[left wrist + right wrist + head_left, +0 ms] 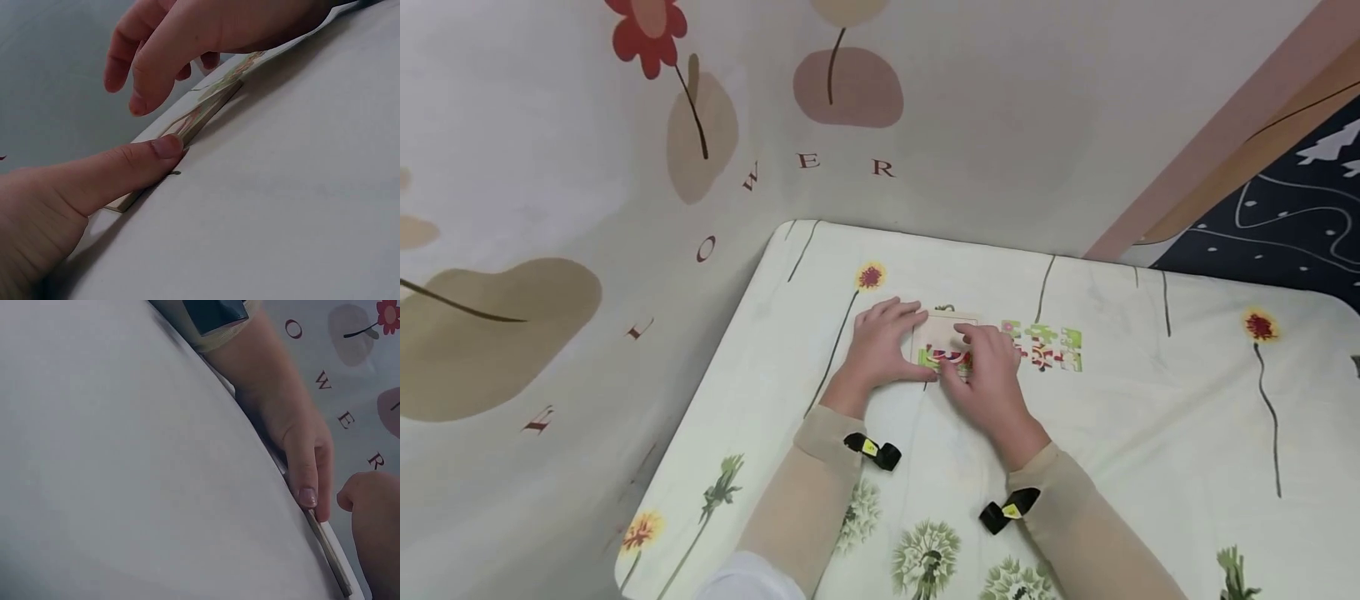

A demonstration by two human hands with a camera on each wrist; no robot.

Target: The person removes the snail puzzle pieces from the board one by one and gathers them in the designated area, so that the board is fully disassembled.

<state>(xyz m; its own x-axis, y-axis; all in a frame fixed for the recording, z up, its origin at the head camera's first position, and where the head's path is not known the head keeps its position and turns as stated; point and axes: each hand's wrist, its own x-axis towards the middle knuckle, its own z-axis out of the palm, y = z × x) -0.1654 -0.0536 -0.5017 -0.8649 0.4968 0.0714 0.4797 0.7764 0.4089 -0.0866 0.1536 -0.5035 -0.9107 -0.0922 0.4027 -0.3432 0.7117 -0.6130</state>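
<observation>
A small wooden jigsaw puzzle tray (942,327) lies on the cloth, with colourful pieces (928,357) along its near side and bare wood at its far part. My left hand (883,343) holds the tray at its left side, fingers at the far corner and thumb along the near edge. In the left wrist view the left thumb (140,165) presses that edge. Above the tray's right part hovers my right hand (991,371), thumb and forefinger apart, with nothing visible between them. Loose puzzle pieces (1071,338) lie just right of it, partly hidden by that hand.
A pale flower-printed cloth (1150,433) covers the table. Its far and left edges meet a printed wall hanging (1000,158) with letters and flowers. Dark fabric with white trees (1292,217) hangs at the back right.
</observation>
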